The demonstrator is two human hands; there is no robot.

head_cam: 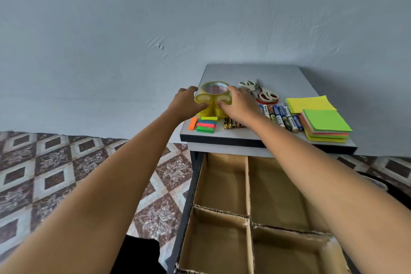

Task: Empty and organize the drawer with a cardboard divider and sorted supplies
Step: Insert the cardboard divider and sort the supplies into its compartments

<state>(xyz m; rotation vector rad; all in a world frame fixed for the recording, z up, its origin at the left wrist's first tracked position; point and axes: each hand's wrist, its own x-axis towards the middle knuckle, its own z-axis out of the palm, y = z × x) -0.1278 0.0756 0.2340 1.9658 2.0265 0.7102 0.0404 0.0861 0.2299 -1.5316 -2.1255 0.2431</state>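
The brown cardboard divider [246,184] already sits in the open drawer [195,187], its compartments bare, so all sorting is left. My left hand [189,101] and right hand [238,104] grip the yellow tape rolls [213,93] between them at the grey desk [255,71] beside the other waiting supplies.

The grey tabletop [287,73] fills the centre-right of the frame, bare along its far side. At its left edge sits a cluster of yellow tape rolls [214,95] (the left hand [189,102] and right hand [239,104] grip them from either side). Below them, by the front edge, lies a stack of coloured tabs [206,125], with an orange tab [193,123] just to its left. A short battery row [231,123] lies to the right of the stack, and a long battery row [283,118] lies further right. Two pairs of scissors [263,91] lie above the long row. At the right lie a yellow pad [310,103] and, nearer the front, a green-topped pad stack [327,123].
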